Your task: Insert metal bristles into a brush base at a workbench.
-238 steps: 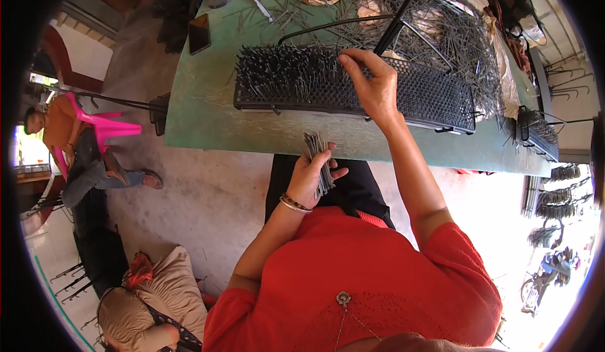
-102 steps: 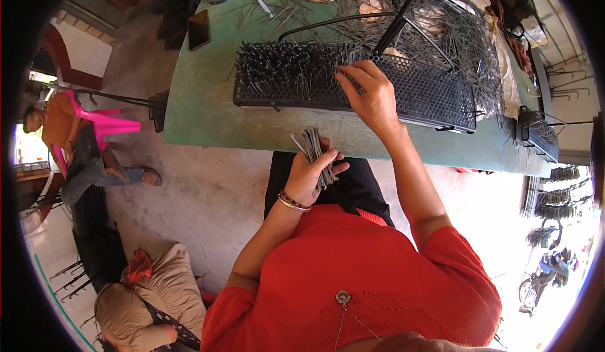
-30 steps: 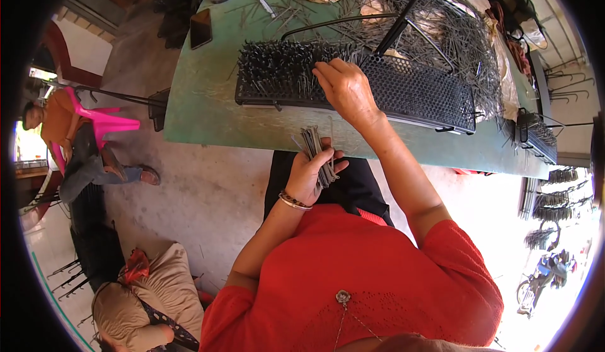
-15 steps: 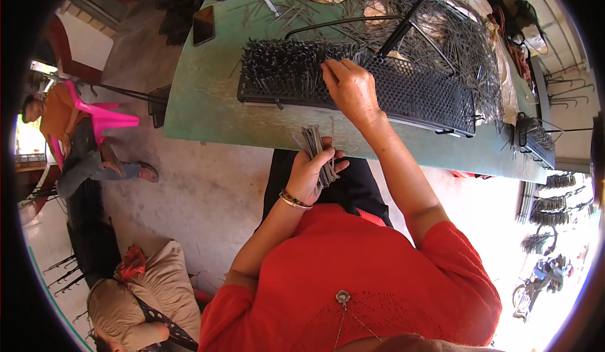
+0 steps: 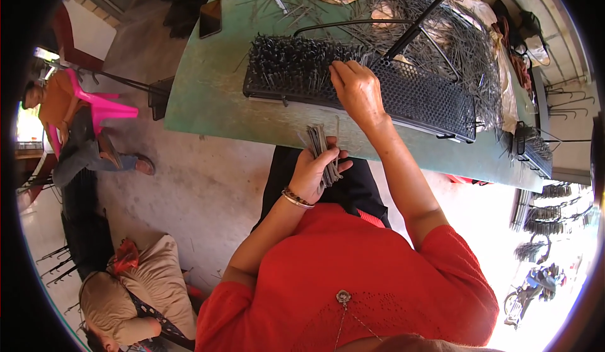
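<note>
My left hand [image 5: 317, 168] is closed around a bundle of thin grey metal rods [image 5: 317, 139], held just off the table's near edge. My right hand [image 5: 358, 92] reaches over a long black perforated rack [image 5: 428, 103], with its fingers pinched together. It hovers where the packed part of the rack meets the bare holes. Whatever those fingertips grip is too small or hidden to make out. Many thin dark rods [image 5: 287, 65] stand upright in the rack's left half. Open honeycomb holes show in the right half.
Behind the rack lies a large heap of loose rods [image 5: 441, 30] on wrapping. A black metal frame bar [image 5: 413, 34] slants above it. A phone [image 5: 210, 19] rests on the green table [image 5: 208, 93]. Another person sits on a pink chair [image 5: 104, 109] at left; one more is at lower left.
The view has shifted slightly, so the table and rack appear a little further right. My right hand stays pinched at about the same spot over the rack; my left keeps its bundle.
</note>
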Motion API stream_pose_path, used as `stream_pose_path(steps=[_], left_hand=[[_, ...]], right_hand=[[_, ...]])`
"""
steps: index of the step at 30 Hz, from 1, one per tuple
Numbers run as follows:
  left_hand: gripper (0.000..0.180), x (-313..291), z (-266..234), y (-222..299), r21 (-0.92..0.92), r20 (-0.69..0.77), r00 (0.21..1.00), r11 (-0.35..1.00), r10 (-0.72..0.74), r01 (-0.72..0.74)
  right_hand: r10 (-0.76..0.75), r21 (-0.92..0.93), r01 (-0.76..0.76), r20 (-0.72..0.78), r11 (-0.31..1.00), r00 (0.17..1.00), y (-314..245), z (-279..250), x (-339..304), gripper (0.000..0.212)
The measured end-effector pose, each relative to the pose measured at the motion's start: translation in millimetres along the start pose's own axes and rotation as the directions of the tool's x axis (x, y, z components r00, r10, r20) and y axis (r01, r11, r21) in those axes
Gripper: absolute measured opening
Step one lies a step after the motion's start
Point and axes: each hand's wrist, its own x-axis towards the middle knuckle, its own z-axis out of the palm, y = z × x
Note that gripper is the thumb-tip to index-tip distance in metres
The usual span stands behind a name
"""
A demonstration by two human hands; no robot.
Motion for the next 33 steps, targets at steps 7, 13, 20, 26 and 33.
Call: stream_pose_path(steps=[7,13,20,26,33], left_hand=[[0.019,-1,-1,1,-0.009,0.01,1.0,1.0,0.002,-0.002],[0.017,-1,2,5,-0.046,-0.002,0.997,0.996,0.071,-0.071],[0.014,2,7,4,0.003,0.016,0.996,0.996,0.085,-0.085],[0.022,4,-1,-4,-0.055,0.005,0.999,0.997,-0.054,0.054],[0.03,0,2,-5,0.133,0.042,0.991,0.984,-0.125,0.118]], right_hand=[[0.114,0.053,-0.112,-0.017,0.992,0.993,-6,-13,0,0.012],[0.339,0.383,-0.473,0.368,0.794,0.866,-15,-44,-19,0.018],[0.355,0.554,-0.773,0.686,0.311,0.635,-16,-49,-46,0.019],[0.563,0.615,-0.544,0.19,0.57,0.804,-5,-52,-17,0.021],[0.402,0.425,-0.35,-0.038,0.835,0.915,8,-33,1,0.02]])
